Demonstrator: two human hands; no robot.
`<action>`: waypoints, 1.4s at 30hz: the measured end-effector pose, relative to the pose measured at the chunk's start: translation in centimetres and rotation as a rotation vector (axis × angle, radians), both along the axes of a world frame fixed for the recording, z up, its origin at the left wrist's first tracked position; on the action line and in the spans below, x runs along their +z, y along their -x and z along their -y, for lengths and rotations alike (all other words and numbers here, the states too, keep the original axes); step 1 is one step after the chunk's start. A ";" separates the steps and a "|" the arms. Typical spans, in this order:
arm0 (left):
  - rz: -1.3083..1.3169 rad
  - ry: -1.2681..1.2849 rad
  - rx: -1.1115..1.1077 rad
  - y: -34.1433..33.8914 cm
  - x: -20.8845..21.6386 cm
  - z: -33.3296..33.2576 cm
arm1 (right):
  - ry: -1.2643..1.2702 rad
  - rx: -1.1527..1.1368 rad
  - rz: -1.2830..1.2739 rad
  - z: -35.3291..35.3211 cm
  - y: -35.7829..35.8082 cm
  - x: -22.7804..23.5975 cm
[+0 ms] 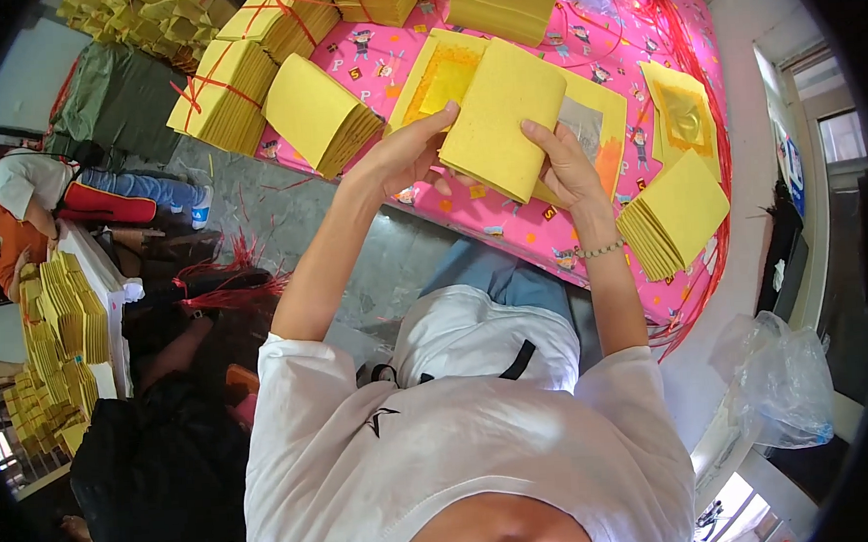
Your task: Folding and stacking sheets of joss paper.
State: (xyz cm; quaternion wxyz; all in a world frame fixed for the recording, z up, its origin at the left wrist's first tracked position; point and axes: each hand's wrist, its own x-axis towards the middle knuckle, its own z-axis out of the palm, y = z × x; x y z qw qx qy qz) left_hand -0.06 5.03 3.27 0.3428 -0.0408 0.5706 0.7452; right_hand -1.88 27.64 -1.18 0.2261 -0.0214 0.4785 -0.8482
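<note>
A folded bundle of yellow paper [516,110] is held between my two hands, just above the pink patterned tabletop [470,205]. My left hand [410,156] grips its left edge, thumb on top and fingers beneath. At the lower right edge, my right hand [572,170] presses its thumb on the paper, with the other fingers partly hidden below. Behind the bundle lie a yellow sheet with a gold square [449,82] and another with a silver patch [583,121]. Folded yellow stacks sit to the left [315,105] and right [684,209].
Yellow bundles tied with red string [223,91] line the table's far left. A sheet with a gold square [683,116] and red cords [715,286] lie at the right. Another person [32,184] is by a table of yellow stacks [74,300]. A clear plastic bag [778,381] hangs at right.
</note>
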 end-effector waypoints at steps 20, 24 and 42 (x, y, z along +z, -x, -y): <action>-0.141 0.186 -0.042 0.1 -1.2 0.0 | -0.061 -0.051 -0.154 0.1 -0.1 -0.3; -0.445 0.351 0.118 -0.6 -0.6 -1.6 | -0.159 -0.012 -0.234 -0.1 -0.7 0.1; -0.774 0.244 0.458 -2.6 -2.4 -5.3 | -0.251 -0.153 -0.262 1.1 -3.3 1.9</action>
